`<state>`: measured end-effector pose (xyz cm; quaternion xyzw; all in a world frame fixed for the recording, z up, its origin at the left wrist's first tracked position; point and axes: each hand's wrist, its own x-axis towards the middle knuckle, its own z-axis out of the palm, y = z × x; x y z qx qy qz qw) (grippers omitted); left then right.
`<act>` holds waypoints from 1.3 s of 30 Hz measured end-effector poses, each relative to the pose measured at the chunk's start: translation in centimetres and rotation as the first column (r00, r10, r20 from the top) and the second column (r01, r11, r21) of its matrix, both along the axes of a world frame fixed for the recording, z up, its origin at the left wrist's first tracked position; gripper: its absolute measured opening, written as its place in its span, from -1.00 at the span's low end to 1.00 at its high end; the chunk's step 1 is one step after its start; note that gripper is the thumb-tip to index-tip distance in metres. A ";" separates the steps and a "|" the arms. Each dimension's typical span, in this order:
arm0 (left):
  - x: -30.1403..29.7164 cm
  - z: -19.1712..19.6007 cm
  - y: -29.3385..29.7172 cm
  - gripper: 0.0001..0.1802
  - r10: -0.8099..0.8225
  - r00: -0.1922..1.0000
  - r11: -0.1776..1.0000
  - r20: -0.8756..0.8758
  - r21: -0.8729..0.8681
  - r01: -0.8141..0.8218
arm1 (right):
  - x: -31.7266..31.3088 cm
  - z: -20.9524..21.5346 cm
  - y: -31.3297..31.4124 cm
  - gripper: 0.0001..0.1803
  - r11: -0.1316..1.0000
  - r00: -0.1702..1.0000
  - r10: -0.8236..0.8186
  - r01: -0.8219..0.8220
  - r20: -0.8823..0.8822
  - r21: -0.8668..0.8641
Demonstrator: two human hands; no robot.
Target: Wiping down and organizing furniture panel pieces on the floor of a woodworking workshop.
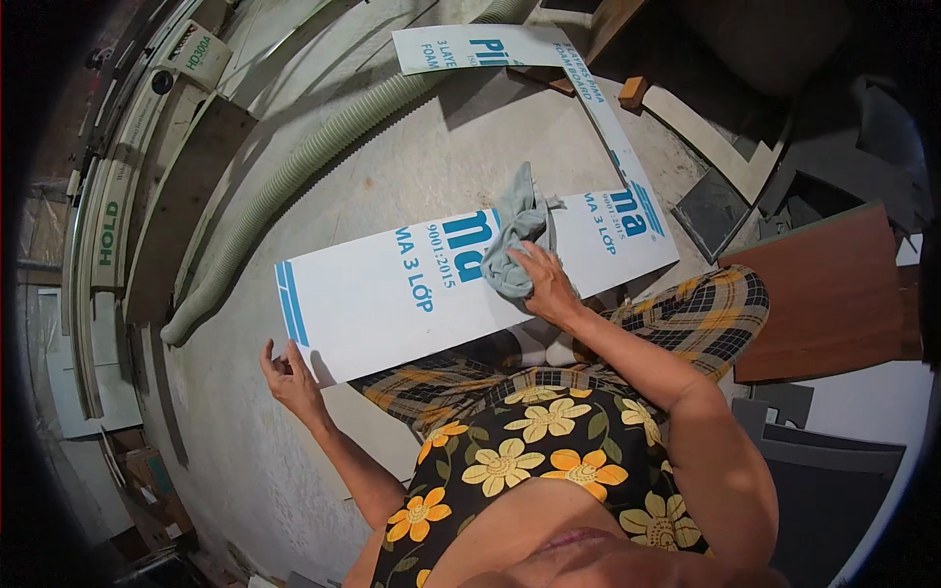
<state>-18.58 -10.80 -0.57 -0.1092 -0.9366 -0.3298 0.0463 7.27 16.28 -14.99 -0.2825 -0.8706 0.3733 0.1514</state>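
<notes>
A long white foam board (372,284) with blue printing lies across in front of my crossed legs. Bunched on its right half is a grey-green cloth (520,245), gripped by my right hand (546,284) and pressed against the printed face. At the board's near left corner is my left hand (292,380), its fingers apart and slightly bent, close by the short edge. Whether those fingertips touch the board I cannot tell.
A narrow white strip (600,127) runs from the board's far right toward another printed white panel (480,47). A ribbed hose (323,142) curves along the left, beside a long machine (108,225). Brown board (823,294) and dark grey offcuts (714,211) lie on the right.
</notes>
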 end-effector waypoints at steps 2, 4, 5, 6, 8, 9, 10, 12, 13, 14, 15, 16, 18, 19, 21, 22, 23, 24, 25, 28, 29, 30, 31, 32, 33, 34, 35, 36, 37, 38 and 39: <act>0.4 0.0 -0.5 -0.58 0.003 0.995 0.990 -0.100 0.141 0.011 | 0.4 0.2 -0.3 -0.18 1.000 1.000 0.019 -0.019 0.002 -0.005; 0.0 -1.3 -2.1 -0.58 0.050 0.988 0.964 -0.148 0.267 -0.009 | 0.4 0.3 -0.4 -0.17 0.999 0.999 0.033 -0.033 0.003 -0.008; 0.0 -2.0 -2.8 -0.58 0.102 0.978 0.921 -0.181 0.389 -0.024 | 0.4 0.3 -0.4 -0.16 0.999 0.999 0.044 -0.044 0.012 -0.007; 0.1 -2.6 -3.5 -0.58 0.100 0.978 0.921 -0.183 0.390 -0.022 | 0.5 0.2 -0.4 -0.14 0.999 0.998 0.054 -0.054 0.021 -0.006; 0.8 -3.1 -3.9 -0.61 0.125 0.992 0.817 -0.009 0.569 -0.098 | 0.6 0.7 -0.4 -0.10 0.997 0.996 0.074 -0.073 0.047 -0.007; 1.5 -3.8 -3.8 -0.61 0.123 0.992 0.816 -0.010 0.570 -0.095 | 0.7 0.9 -0.4 -0.04 0.996 0.993 0.092 -0.091 0.076 -0.010; 2.9 -4.3 -3.0 -0.64 0.056 0.995 0.756 0.088 0.647 -0.100 | 1.0 0.9 -0.2 -0.04 0.996 0.994 0.085 -0.085 0.076 -0.008; 4.0 -5.5 -2.9 -0.66 -0.034 0.983 0.692 0.179 0.714 -0.106 | 1.6 0.7 0.3 0.10 0.982 0.966 0.188 -0.189 0.177 -0.012; 4.5 -6.1 -2.8 -0.71 0.001 0.986 0.706 0.165 0.698 -0.118 | 1.9 0.6 0.5 0.10 0.984 0.968 0.174 -0.175 0.180 -0.010; 4.8 -6.5 -2.7 -0.75 0.035 0.988 0.719 0.151 0.682 -0.130 | 2.1 0.4 0.6 0.13 0.978 0.962 0.204 -0.208 0.181 0.003; 4.7 -6.6 -2.6 -0.77 0.053 0.988 0.707 0.146 0.693 -0.141 | 2.4 0.2 0.5 0.16 0.971 0.955 0.234 -0.240 0.182 0.015; 4.4 -6.8 -2.6 -0.77 0.047 0.988 0.704 0.146 0.697 -0.137 | 2.6 0.4 0.6 0.16 0.972 0.956 0.228 -0.235 0.183 0.020; 3.4 -7.4 -2.9 -0.76 0.017 0.976 0.736 0.216 0.658 -0.159 | 3.0 0.8 0.3 0.18 0.968 0.951 0.248 -0.252 0.185 -0.001; 3.5 -7.5 -2.0 -0.76 0.008 0.977 0.733 0.214 0.663 -0.151 | 3.3 0.7 0.4 0.18 0.970 0.953 0.239 -0.244 0.184 0.005; 4.0 -7.4 -0.1 -0.75 0.094 0.996 0.673 0.005 0.736 -0.068 | 3.5 0.7 0.0 0.21 0.959 0.943 0.251 -0.273 0.218 0.075; 4.2 -7.2 0.3 -0.75 0.085 0.996 0.673 0.004 0.737 -0.061 | 3.6 0.7 -0.2 0.21 0.961 0.946 0.243 -0.264 0.217 0.076; 4.4 -6.8 0.6 -0.73 0.113 0.993 0.652 0.034 0.752 -0.100 | 3.7 0.7 -0.4 0.22 0.962 0.955 0.229 -0.252 0.190 0.108; 4.6 -6.4 0.9 -0.70 0.141 0.988 0.629 0.065 0.764 -0.140 | 3.8 0.8 -0.6 0.23 0.961 0.963 0.216 -0.239 0.162 0.140; 4.8 -6.1 1.2 -0.70 0.135 0.989 0.626 0.063 0.768 -0.134 | 3.9 0.5 -0.7 0.23 0.961 0.965 0.210 -0.233 0.160 0.145; 5.0 -5.3 1.7 -0.70 0.123 0.991 0.615 0.053 0.780 -0.118 | 3.8 -0.1 -0.9 0.24 0.956 0.968 0.174 -0.209 0.180 0.205; 4.9 -5.1 1.7 -0.71 0.100 0.994 0.588 0.032 0.805 -0.085 | 3.8 -0.1 -0.9 0.23 0.957 0.972 0.169 -0.201 0.162 0.209; 4.8 -5.0 1.7 -0.71 0.079 0.997 0.559 0.009 0.827 -0.052 | 3.8 0.0 -1.0 0.23 0.958 0.976 0.164 -0.193 0.144 0.214; 4.6 -4.8 1.6 -0.71 0.089 0.996 0.554 0.004 0.831 -0.052 | 3.7 0.3 -1.1 0.23 0.955 0.975 0.173 -0.201 0.139 0.220; 4.2 -4.7 1.6 -0.71 0.070 0.997 0.586 -0.022 0.810 -0.023 | 3.8 0.6 -1.1 0.22 0.960 0.982 0.157 -0.177 0.105 0.216; 3.8 -4.5 1.6 -0.72 0.051 0.998 0.617 -0.047 0.787 0.006 | 3.7 0.9 -1.0 0.21 0.966 0.987 0.141 -0.153 0.070 0.210; 3.4 -4.1 2.0 -0.72 0.058 0.997 0.612 -0.049 0.791 0.004 | 3.6 1.1 -0.9 0.21 0.963 0.987 0.147 -0.159 0.069 0.216; 3.1 -3.3 2.5 -0.73 0.026 0.996 0.604 -0.080 0.795 0.048 | 3.6 1.3 -0.8 0.22 0.970 0.991 0.126 -0.134 0.052 0.200; 2.8 -2.5 3.0 -0.75 -0.006 0.994 0.595 -0.111 0.799 0.093 | 3.5 1.5 -0.7 0.22 0.977 0.994 0.104 -0.109 0.037 0.184; 2.2 -1.5 3.4 -0.77 -0.016 0.992 0.598 -0.127 0.794 0.112 | 3.3 2.1 -0.6 0.22 0.975 0.993 0.111 -0.115 0.032 0.189; 2.1 -0.3 4.1 -0.77 -0.009 0.991 0.596 -0.131 0.795 0.110 | 3.0 2.6 -0.5 0.21 0.974 0.995 0.103 -0.101 0.002 0.204; 2.1 1.0 4.8 -0.76 -0.021 0.988 0.578 -0.151 0.804 0.136 | 2.7 3.1 -0.5 0.19 0.972 0.995 0.094 -0.086 -0.029 0.219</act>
